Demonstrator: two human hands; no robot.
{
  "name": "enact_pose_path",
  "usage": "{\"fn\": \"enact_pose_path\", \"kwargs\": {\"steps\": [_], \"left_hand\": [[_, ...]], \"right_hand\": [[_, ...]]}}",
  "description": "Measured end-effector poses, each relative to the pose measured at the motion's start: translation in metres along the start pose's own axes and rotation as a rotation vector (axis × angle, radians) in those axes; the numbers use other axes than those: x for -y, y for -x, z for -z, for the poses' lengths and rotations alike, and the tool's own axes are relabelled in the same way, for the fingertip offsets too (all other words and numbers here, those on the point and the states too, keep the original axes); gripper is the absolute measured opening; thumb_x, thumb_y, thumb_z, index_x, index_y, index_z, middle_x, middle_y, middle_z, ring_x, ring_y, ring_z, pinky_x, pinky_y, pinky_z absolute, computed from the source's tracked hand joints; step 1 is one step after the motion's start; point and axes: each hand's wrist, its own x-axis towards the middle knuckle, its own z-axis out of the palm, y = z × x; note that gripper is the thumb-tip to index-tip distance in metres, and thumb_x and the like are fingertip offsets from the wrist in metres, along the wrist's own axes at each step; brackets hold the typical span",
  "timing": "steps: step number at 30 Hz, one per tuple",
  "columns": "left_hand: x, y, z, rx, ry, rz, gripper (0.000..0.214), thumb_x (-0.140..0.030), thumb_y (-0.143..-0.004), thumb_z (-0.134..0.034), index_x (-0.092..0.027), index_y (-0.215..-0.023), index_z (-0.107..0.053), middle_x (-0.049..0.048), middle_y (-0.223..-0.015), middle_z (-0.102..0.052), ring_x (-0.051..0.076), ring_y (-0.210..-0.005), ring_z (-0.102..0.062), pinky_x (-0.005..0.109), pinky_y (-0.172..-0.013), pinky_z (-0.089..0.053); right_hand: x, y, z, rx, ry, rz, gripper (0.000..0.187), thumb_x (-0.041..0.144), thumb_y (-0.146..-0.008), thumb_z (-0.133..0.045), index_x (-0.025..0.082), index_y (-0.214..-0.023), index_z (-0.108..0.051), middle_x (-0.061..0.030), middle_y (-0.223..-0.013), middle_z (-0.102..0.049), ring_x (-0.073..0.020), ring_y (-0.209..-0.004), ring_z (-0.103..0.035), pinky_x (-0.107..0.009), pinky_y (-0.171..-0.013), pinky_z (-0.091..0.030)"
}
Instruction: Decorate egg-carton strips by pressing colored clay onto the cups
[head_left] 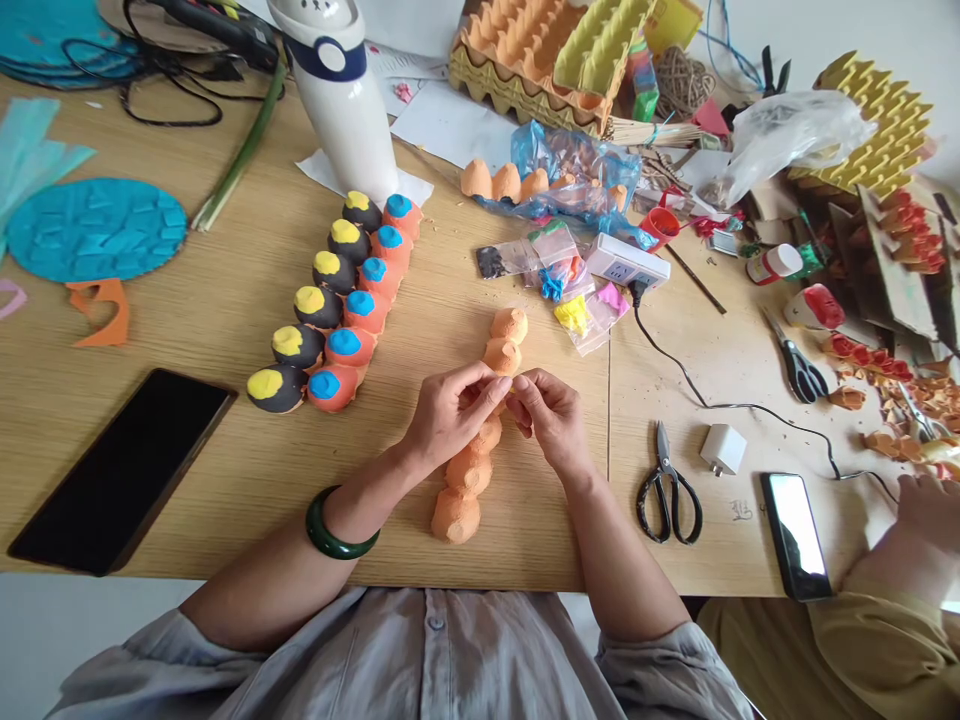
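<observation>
Bags [594, 338] — yellow, pink lumps [574, 315] inside — left fingers [489, 397], right fingers [534, 396] pinched together over orange carton strip [470, 472]

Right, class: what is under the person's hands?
An orange egg-carton strip; both ends show. The left hand and right hand partly hide its middle, so cups there can't be counted.

A lane of bare wood [431, 290] between painted cups [364, 308] and orange strip [470, 470] — cable [727, 405] to the right, apparently scraps [900, 402] beyond.
</observation>
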Motion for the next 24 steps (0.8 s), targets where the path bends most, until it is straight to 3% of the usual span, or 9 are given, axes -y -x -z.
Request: {"fn": "enact_pose_path", "kwargs": {"steps": [5,16,24], "left_hand": [[0.0007,0.0,0.001,-0.006,-0.006,-0.001,0.033,-0.039,-0.099,-0.062,-0.019,-0.073,-0.063,-0.0025,-0.06,-0.064,0.008,-0.053,-0.055,0.02,-0.055,-0.044],[-0.0002,0.0007,0.0006,-0.02,0.053,0.029,0.043,-0.047,-0.1,-0.061,-0.019,-0.068,-0.058,-0.002,-0.06,-0.059,0.01,-0.056,-0.054,0.022,-0.058,-0.046],[-0.0024,-0.0003,0.0017,-0.014,-0.016,0.004,0.042,-0.049,-0.101,-0.06,-0.019,-0.07,-0.059,-0.0015,-0.06,-0.063,0.009,-0.053,-0.055,0.022,-0.056,-0.045]], "right_hand": [[0.0006,-0.0009,-0.0004,0.033,-0.071,-0.011,0.041,0.055,-0.085,-0.084,0.02,-0.096,-0.068,0.0079,-0.059,-0.052,-0.0067,-0.048,-0.038,-0.022,-0.042,-0.031],[-0.0008,-0.0009,0.0011,0.012,-0.027,0.007,0.042,0.058,-0.088,-0.081,0.019,-0.083,-0.065,0.0078,-0.055,-0.049,-0.0059,-0.046,-0.036,-0.023,-0.042,-0.027],[-0.0004,-0.0004,-0.0002,0.0,-0.034,0.008,0.043,0.06,-0.089,-0.078,0.019,-0.089,-0.067,0.0076,-0.056,-0.049,-0.0072,-0.047,-0.038,-0.023,-0.043,-0.031]]}}
